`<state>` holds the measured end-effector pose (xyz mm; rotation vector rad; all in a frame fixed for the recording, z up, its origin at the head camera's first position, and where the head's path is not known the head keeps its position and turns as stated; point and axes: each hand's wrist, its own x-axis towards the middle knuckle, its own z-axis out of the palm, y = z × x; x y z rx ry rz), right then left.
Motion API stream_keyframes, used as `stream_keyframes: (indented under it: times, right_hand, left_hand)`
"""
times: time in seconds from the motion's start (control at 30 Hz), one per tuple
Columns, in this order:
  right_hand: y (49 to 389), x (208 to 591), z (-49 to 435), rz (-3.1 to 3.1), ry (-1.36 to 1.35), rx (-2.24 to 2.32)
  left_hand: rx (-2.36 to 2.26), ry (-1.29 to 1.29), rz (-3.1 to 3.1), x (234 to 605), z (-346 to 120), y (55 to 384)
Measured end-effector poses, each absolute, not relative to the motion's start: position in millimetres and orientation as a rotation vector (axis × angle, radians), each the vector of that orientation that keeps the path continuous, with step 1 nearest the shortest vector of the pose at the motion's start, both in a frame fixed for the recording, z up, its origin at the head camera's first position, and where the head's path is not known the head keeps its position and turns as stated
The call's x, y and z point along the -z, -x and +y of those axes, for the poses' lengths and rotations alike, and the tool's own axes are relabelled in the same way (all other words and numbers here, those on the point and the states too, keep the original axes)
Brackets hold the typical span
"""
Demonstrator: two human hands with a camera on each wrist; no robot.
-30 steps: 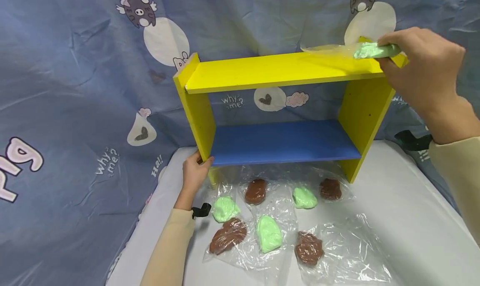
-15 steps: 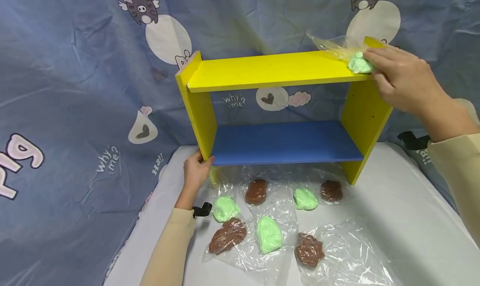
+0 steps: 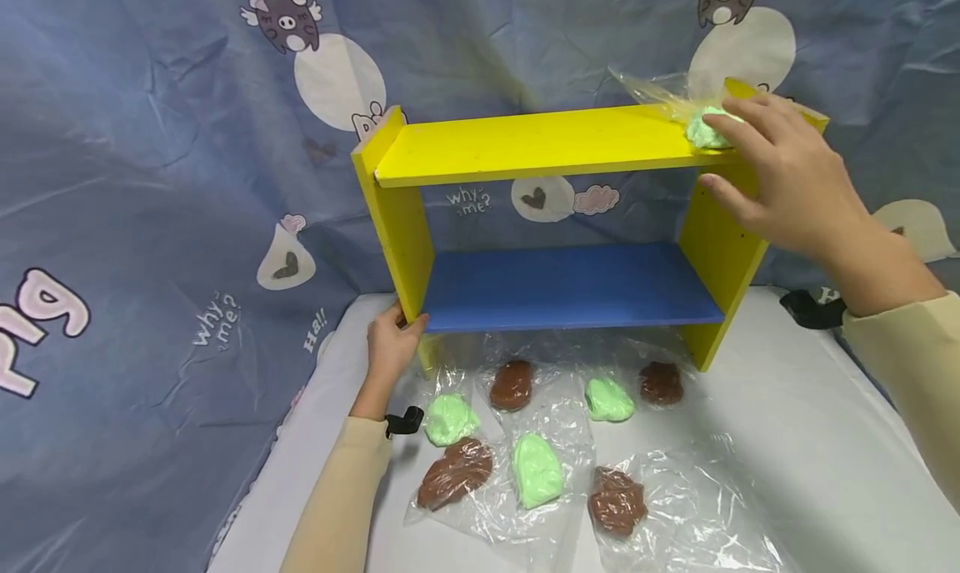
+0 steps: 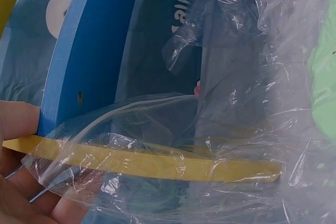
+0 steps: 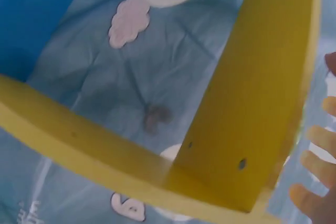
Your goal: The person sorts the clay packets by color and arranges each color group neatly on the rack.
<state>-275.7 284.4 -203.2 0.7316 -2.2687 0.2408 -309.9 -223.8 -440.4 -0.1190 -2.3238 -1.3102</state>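
Unclenched, the fingers of your right hand (image 3: 787, 168) spread at the green lump (image 3: 703, 131); whether a fingertip touches it cannot be told. The lump rests on the right end of the yellow top (image 3: 540, 143) of the shelf (image 3: 397, 223), close to the near edge, its clear bag (image 3: 652, 92) trailing left and up behind it. Your left hand (image 3: 392, 339) grips the shelf's left side at the near corner of the blue board (image 3: 570, 285), thumb on the board's end, other fingers around the outside. In the left wrist view, clear plastic (image 4: 110, 145) overlaps the foot of that side and part of your fingers.

Seven bagged blobs lie on the white table (image 3: 817, 423) below. Left to right, the far row shows a green blob (image 3: 452, 419), a brown blob (image 3: 512, 385), a second green blob (image 3: 609, 399) and a second brown blob (image 3: 661, 383). Nearer to you come a third brown blob (image 3: 455, 473), a third green blob (image 3: 537, 471) and a fourth brown blob (image 3: 618, 502). Blue printed cloth (image 3: 165, 156) hangs beyond the shelf.
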Motion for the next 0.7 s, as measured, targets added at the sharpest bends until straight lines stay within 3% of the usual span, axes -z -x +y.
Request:
stream_keyframes:
  times: [0.23,0.7]
  right_hand:
    - [243,238,265,-2.071,-0.807,-0.262]
    - [217,369,239,-2.192,-0.9,-0.426]
  left_hand:
    - [1.308,0.118,-2.312,443,-222,311]
    - [1.315,0.107,-2.29,445,-220,316]
